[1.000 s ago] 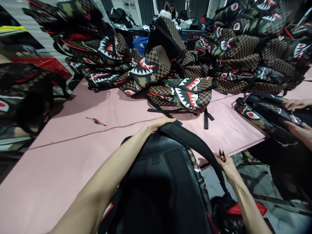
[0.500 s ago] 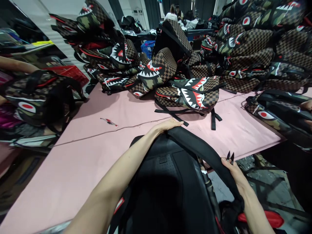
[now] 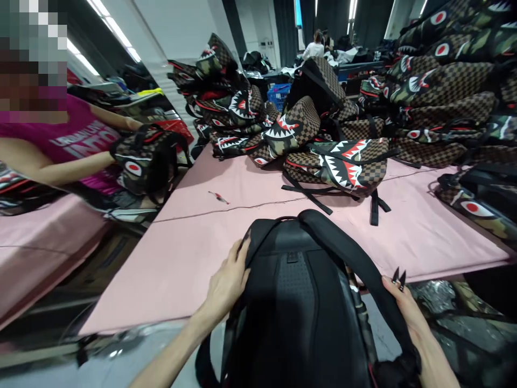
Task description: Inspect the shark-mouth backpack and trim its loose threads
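A backpack [image 3: 297,302] lies in front of me with its black padded back up, at the near edge of the pink table [image 3: 194,242]. My left hand [image 3: 226,283] grips its upper left side, fingers curled on the left shoulder strap. My right hand [image 3: 406,307] is closed around the right shoulder strap [image 3: 355,258] and also holds small black thread snips [image 3: 399,277], whose tips stick up past the fingers.
Heaps of shark-mouth checkered backpacks [image 3: 343,161] fill the far side and right of the table. A small red clipper [image 3: 218,196] lies on the pink cloth. At the left a person in a pink top [image 3: 76,143] handles another backpack [image 3: 147,159].
My left hand slid from the top of the backpack down to its left side. The view swung left and up, which brought the person in pink into sight. My right hand kept the strap and snips.
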`<action>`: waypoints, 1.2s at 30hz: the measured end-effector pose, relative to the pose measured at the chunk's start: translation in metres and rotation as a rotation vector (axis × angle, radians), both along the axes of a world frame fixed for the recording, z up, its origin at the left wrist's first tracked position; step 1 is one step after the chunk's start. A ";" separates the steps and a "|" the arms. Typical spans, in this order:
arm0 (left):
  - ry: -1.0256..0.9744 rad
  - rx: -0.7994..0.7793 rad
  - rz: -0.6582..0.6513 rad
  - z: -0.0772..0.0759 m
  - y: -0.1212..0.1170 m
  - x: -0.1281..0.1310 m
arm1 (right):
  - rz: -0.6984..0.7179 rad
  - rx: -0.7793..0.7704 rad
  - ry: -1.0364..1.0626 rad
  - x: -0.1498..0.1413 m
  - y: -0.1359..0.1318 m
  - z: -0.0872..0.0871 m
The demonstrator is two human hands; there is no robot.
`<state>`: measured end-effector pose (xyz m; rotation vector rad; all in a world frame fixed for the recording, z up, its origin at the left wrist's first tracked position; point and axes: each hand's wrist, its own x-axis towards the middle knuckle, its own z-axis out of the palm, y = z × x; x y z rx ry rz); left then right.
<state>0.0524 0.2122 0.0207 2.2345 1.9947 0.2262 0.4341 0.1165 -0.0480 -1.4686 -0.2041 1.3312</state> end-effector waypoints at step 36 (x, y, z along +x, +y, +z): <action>-0.324 -0.050 -0.543 -0.012 0.029 0.040 | 0.875 0.138 -1.716 -0.144 0.083 0.075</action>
